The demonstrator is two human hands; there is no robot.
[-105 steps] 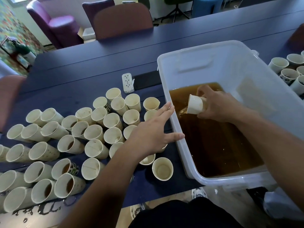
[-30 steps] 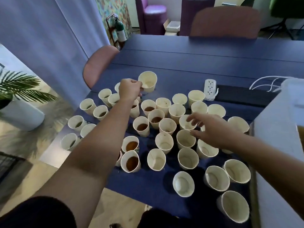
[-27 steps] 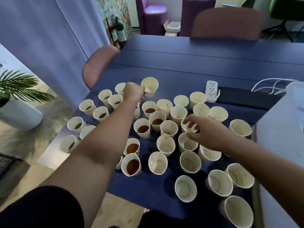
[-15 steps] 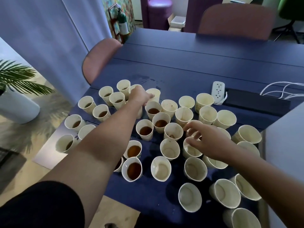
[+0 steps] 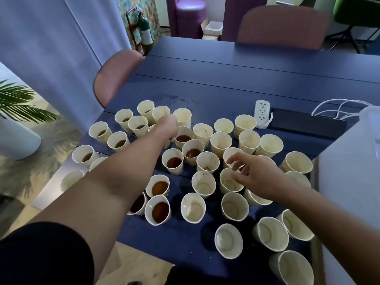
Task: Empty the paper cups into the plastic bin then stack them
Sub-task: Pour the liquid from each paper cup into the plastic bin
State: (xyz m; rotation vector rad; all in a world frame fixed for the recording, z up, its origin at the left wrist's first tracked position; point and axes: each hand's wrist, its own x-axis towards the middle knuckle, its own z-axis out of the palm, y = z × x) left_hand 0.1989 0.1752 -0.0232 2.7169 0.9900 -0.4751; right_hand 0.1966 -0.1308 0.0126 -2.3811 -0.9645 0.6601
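Head view: paper cups [image 5: 207,163] stand crowded on the near part of the blue worktop [image 5: 236,79]. Those toward the left hold brown liquid; those toward the right and front look empty. The left hand [image 5: 167,128] reaches to the far side of the cluster, fingers curled down among the cups just beside an empty cup [image 5: 182,117]; I cannot tell whether it holds anything. The right hand [image 5: 254,174] hovers over the cups right of centre, fingers spread and loosely bent, gripping nothing. The bin [image 5: 353,161] shows only as a pale wall at the right edge, just beside the nearest cups. A power strip [image 5: 261,112] lies beyond the cups, with white cables [image 5: 339,108] to its right. A wet patch [image 5: 170,98] marks the worktop behind the cluster.
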